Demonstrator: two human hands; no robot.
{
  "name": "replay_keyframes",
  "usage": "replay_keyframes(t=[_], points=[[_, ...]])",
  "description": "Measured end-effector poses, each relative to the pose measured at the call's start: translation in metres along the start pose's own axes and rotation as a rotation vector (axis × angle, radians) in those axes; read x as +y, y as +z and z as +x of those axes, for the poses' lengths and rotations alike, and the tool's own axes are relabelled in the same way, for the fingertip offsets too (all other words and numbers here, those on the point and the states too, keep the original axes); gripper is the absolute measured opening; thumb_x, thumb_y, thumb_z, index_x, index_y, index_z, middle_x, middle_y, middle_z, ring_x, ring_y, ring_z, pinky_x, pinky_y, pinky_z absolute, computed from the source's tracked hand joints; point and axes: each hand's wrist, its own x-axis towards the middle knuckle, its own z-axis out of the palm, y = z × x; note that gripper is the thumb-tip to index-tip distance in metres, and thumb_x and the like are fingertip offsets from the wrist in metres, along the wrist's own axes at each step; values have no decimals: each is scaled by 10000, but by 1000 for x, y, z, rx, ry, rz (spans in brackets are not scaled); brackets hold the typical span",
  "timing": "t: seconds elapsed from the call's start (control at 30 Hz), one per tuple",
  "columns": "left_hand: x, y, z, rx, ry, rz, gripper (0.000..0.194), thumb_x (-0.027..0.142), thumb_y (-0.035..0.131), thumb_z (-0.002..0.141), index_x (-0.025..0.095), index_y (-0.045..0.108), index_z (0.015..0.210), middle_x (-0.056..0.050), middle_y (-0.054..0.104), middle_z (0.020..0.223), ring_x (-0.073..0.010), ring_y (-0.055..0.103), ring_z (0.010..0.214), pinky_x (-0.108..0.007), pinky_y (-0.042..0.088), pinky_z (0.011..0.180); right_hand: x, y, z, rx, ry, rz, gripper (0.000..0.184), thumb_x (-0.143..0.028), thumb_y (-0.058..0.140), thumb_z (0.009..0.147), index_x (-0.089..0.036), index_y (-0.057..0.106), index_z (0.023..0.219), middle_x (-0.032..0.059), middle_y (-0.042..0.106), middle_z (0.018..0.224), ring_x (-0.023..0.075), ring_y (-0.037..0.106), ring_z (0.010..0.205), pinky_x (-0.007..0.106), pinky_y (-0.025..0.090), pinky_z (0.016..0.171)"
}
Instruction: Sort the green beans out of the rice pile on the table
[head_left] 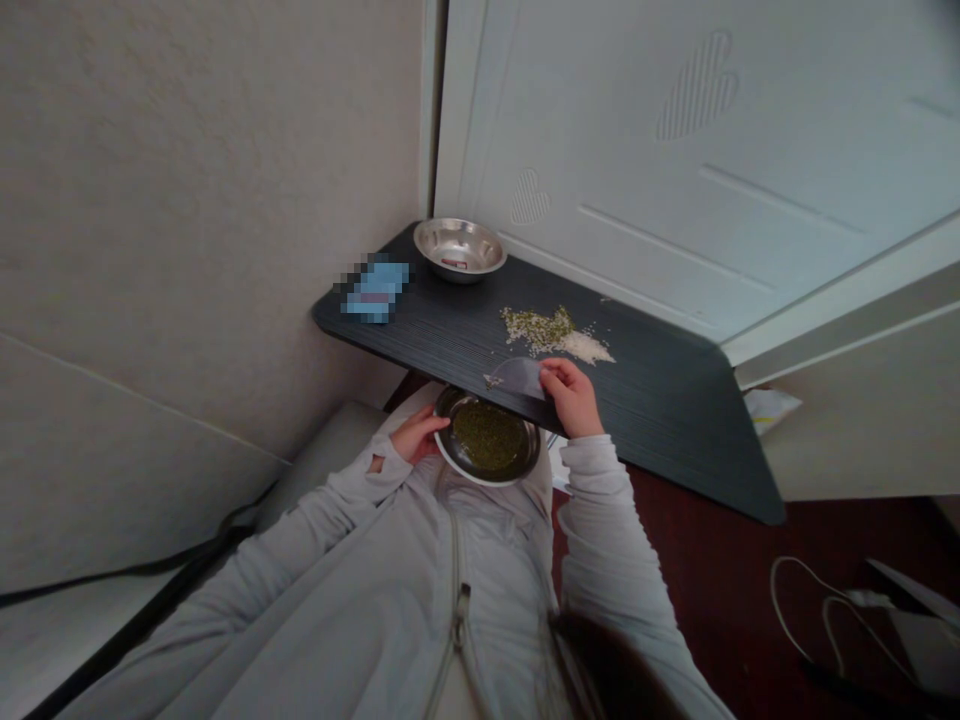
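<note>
My left hand [417, 436] grips the rim of a metal bowl [487, 478], held at my lap just under the table's front edge. Small green beans [489, 437] cover the bottom of this bowl. Over the tabletop, my right hand [571, 394] pinches a thin clear plastic scraper [520, 377] near the front edge. A few pale grains [492, 381] lie by the scraper's left end. Behind it spreads a pile of mixed green beans and white grains [536, 327], with a whiter heap of rice-like grains [587, 347] on its right side.
On the dark table [675, 420], a second metal bowl [460, 250] stands at the back left with a small label inside. A blurred-out blue object [376, 292] lies at the left. A white door [637, 150] borders the table's back; white cables [806, 610] lie on the right floor.
</note>
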Motion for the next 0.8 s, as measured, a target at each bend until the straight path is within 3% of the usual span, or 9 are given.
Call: replay_keyframes(t=[0.37, 0.8], points=[[1, 2, -2, 10, -6, 17, 421, 210, 574, 608, 198, 487, 1020, -28, 619, 791, -210, 568, 724, -342, 443, 617, 1, 1, 0, -10, -8, -36, 237, -339, 470, 650, -177, 517, 818, -33, 506, 562, 80, 442, 513, 208, 335, 512], [0, 1, -1, 0, -6, 23, 348, 217, 574, 610, 184, 510, 950, -32, 616, 775, -210, 569, 718, -346, 444, 621, 1, 0, 0, -80, -26, -103, 252, -347, 469, 656, -175, 531, 830, -25, 536, 563, 86, 458, 516, 218, 345, 534]])
